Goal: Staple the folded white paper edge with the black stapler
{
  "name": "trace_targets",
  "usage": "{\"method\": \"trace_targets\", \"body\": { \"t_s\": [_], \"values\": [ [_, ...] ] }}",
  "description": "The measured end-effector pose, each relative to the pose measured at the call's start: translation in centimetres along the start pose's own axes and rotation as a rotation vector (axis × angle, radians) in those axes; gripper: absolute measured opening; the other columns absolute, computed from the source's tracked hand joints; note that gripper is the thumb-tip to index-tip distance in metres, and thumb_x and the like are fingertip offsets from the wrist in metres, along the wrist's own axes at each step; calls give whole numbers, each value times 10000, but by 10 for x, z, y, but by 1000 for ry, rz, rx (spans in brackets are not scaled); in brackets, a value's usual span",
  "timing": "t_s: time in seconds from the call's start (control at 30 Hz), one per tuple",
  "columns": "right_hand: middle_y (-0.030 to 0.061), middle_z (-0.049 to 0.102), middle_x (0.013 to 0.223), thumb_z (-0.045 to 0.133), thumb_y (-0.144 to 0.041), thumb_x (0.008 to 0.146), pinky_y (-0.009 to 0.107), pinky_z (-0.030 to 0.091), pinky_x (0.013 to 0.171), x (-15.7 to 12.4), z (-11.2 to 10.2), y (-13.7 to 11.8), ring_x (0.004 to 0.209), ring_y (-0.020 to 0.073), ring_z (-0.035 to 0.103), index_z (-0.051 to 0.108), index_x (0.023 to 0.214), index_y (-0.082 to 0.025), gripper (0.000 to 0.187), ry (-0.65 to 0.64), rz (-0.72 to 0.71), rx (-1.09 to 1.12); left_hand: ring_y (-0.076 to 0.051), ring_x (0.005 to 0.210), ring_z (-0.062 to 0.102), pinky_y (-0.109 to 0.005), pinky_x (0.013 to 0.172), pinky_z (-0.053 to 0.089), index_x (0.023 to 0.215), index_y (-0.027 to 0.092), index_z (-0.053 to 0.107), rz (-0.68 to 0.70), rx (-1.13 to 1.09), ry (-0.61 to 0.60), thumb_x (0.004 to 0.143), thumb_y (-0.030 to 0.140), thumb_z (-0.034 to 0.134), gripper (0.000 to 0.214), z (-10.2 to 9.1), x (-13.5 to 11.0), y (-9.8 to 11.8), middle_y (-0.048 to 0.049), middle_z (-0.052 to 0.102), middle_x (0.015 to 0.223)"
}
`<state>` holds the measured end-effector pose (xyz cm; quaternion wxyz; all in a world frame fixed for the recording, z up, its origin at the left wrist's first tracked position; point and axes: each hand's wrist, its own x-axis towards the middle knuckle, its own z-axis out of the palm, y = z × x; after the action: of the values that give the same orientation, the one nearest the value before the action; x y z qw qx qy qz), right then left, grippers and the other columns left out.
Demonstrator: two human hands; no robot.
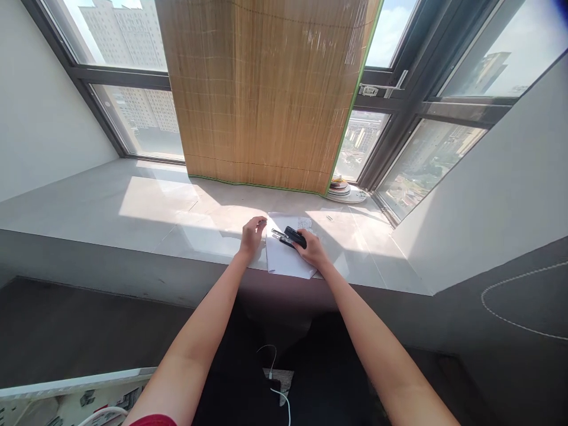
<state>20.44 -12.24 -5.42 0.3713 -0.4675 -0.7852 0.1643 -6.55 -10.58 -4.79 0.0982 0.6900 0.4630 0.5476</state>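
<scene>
Around one stapler (295, 236), two hands: left hand (252, 235) at nine o'clock, right hand (314, 251) at four; one bamboo blind (270, 94) at twelve; one plate stack (340, 189) at two.

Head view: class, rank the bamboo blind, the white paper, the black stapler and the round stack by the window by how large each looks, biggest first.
1. Bamboo blind
2. White paper
3. Black stapler and round stack: too alike to rank, as the stapler is nearer the camera.

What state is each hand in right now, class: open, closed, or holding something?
Left hand: fingers bent; whether it pinches something small cannot be told.
Right hand: closed, holding the black stapler.
</scene>
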Motion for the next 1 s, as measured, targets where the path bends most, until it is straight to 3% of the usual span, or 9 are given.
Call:
{"method": "trace_targets", "body": {
  "t_s": [0.17, 0.3, 0.4, 0.77, 0.87, 1.0],
  "values": [
    [89, 756, 1081, 676, -387, 908, 414, 540, 889, 0, 0, 0, 985, 295, 710, 641, 1177, -252, 303, 8, -2, -5, -237, 1074, 690, -404, 960, 569, 1058, 226, 739, 112, 38, -226, 1034, 163, 568, 184, 10, 9, 11, -73, 783, 1124],
    [78, 754, 1045, 687, -368, 898, 398, 533, 873, 1, 0, -1, 961, 285, 705, 642, 1162, -250, 293, 3, -11, -9, -267, 1096, 641, -447, 1032, 501, 991, 245, 773, 69, 227, -418, 991, 119, 651, 176, 17, 15, 11, -47, 809, 1117],
    [86, 751, 1062, 685, -367, 898, 401, 531, 884, 1, -2, -2, 975, 287, 702, 643, 1165, -243, 297, 0, -15, -7, -278, 1126, 626, -447, 1020, 491, 1000, 242, 777, 17, 302, -483, 978, 105, 672, 174, 22, 16, 7, -57, 801, 1130],
    [92, 754, 1081, 681, -367, 905, 412, 537, 885, 1, -3, -3, 982, 294, 703, 654, 1183, -246, 305, -6, -16, 10, -259, 1132, 659, -461, 1085, 500, 988, 230, 770, -47, 201, -489, 966, 64, 641, 210, 21, 17, 5, -54, 784, 1113],
    [92, 758, 1081, 685, -382, 906, 424, 543, 896, 1, -4, -4, 988, 300, 711, 658, 1185, -250, 310, -8, 0, 25, -244, 1089, 693, -436, 1044, 556, 994, 229, 790, -67, 125, -432, 959, 95, 633, 209, 14, 15, 6, -65, 774, 1109],
    [81, 768, 1070, 702, -392, 895, 432, 550, 909, 1, -5, -3, 979, 297, 719, 666, 1181, -260, 317, 3, 16, 56, -235, 1015, 755, -399, 926, 633, 1105, 222, 801, -217, 3, -327, 882, 91, 683, 284, 4, 9, 6, -67, 804, 1102]
  ]
}}
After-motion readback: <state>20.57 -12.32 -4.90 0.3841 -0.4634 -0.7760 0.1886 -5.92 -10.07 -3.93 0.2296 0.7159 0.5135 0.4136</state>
